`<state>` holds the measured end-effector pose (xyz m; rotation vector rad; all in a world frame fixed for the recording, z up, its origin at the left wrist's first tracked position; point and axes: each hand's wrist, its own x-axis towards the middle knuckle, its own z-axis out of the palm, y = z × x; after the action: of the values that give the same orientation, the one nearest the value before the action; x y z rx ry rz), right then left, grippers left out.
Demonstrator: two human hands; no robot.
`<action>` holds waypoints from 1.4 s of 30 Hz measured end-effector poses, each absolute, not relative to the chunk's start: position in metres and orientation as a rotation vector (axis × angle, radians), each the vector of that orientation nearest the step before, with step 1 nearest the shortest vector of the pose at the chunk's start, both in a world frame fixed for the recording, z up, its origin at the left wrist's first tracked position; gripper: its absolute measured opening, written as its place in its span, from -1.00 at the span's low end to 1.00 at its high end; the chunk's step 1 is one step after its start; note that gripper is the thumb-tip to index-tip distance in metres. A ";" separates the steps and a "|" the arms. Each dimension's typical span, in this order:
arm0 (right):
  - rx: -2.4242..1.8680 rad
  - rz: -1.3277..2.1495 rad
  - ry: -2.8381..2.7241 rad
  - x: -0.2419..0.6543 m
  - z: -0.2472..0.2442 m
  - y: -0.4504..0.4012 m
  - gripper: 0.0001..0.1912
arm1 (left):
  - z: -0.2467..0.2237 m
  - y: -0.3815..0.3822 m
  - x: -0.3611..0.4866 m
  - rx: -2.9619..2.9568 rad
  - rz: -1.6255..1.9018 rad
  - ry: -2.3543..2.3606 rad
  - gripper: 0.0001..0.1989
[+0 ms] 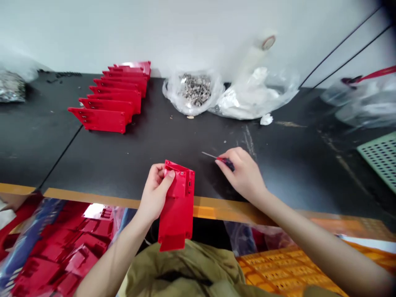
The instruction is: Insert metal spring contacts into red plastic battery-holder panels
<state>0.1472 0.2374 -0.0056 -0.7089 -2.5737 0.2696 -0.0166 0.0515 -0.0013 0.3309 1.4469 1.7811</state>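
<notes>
Left fingers [167, 180] are pinching the long red plate [176, 218] by its far end, while right fingers [236, 154], seemingly curled tight, are pointing the screwdriver [221, 159] left.

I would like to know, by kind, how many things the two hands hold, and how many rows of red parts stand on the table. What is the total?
Red part in left hand: 1
Screwdriver in right hand: 1
Row of red parts: 1
Total: 3
</notes>
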 end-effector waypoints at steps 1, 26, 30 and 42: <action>-0.691 0.224 -2.608 0.145 -0.005 0.236 -0.80 | 0.001 0.051 -0.016 0.322 1.809 1.443 -0.63; -0.054 0.204 -2.504 -0.027 0.049 0.151 -0.62 | 0.007 0.001 -0.124 0.252 2.244 1.570 -0.60; 0.094 0.100 -2.589 -0.078 0.032 0.135 -0.61 | 0.000 -0.013 -0.155 0.158 2.309 1.686 -0.62; 0.149 0.093 -2.626 -0.125 0.017 0.115 -0.55 | 0.001 -0.033 -0.219 0.204 2.251 1.643 -0.75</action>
<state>-0.1253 0.1150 0.0174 0.1487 -2.6255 0.0930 -0.2193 -0.0334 0.0012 0.2039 1.6432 2.2510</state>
